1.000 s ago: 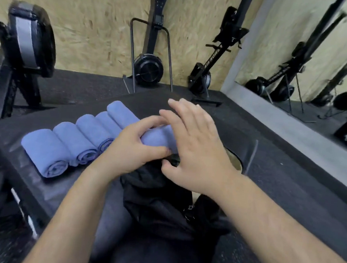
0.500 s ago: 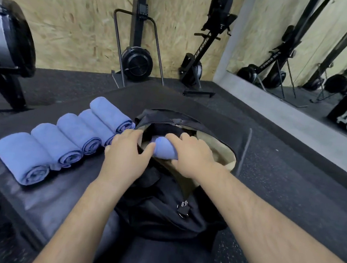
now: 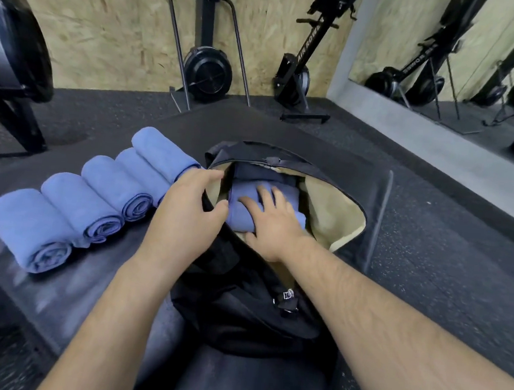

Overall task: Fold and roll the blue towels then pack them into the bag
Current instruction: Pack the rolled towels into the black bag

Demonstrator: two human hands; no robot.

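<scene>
We see a chipboard wall (image 3: 109,29) at the back, against which two machines stand: a fan-wheel unit (image 3: 207,74) inside a bent metal frame (image 3: 239,48), and to its right an upright rower (image 3: 302,72) (its beam reads "AIR ROWER"). At far left we note a large flywheel (image 3: 12,46), partly cropped. A mirror (image 3: 475,58) at right reflects further black machines. Speckled rubber floor (image 3: 431,224) runs throughout, and a black padded platform (image 3: 42,295) fills the foreground.
</scene>
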